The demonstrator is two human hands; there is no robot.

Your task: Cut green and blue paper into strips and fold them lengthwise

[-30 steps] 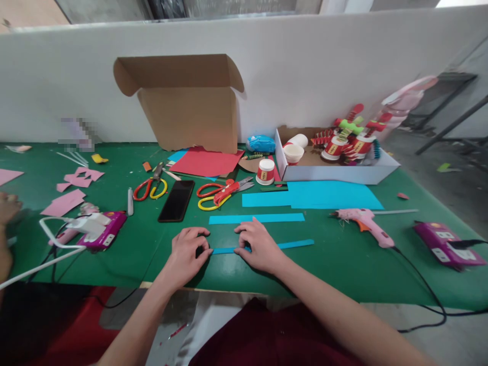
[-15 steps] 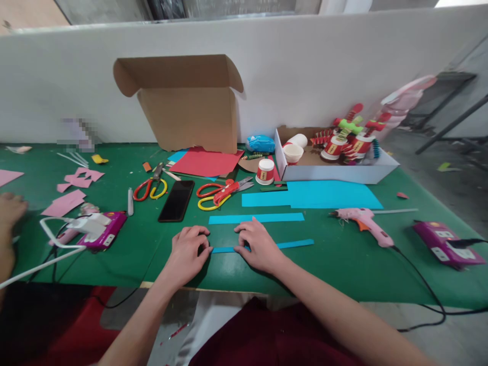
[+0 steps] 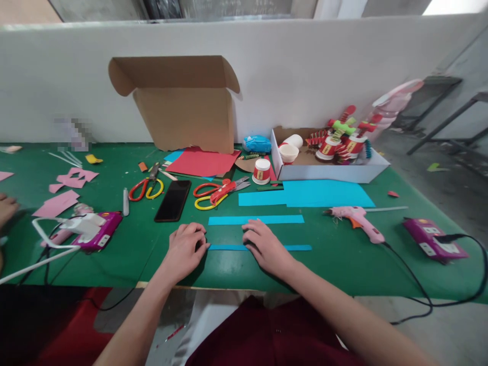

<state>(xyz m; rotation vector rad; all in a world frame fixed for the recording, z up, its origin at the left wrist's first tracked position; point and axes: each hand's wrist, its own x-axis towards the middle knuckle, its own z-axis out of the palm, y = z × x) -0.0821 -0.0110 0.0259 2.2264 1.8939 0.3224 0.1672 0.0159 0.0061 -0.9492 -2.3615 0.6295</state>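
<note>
A narrow blue paper strip [image 3: 227, 247] lies flat across the green table in front of me. My left hand [image 3: 186, 250] is at its left end, fingers curled and thumb tip pinching the end against the table. Farther right, my right hand [image 3: 267, 249] rests over the strip, fingers stretched out and touching it, covering part of it. Just beyond is a wider blue strip [image 3: 229, 220], parallel to the narrow one, with the right fingertips close to its near edge.
Scissors [image 3: 219, 194], a phone [image 3: 173, 201] and a paper cup [image 3: 262, 172] stand beyond. Blue paper [image 3: 328, 194] lies before a white box [image 3: 328, 174] of crafts. A pink glue gun [image 3: 358, 219] is at right. Another person's hand [image 3: 6, 208] shows at left.
My right hand has slid to the right along the narrow strip, whose right end now lies straighter. My left hand stays at the left end. The view has shifted slightly.
</note>
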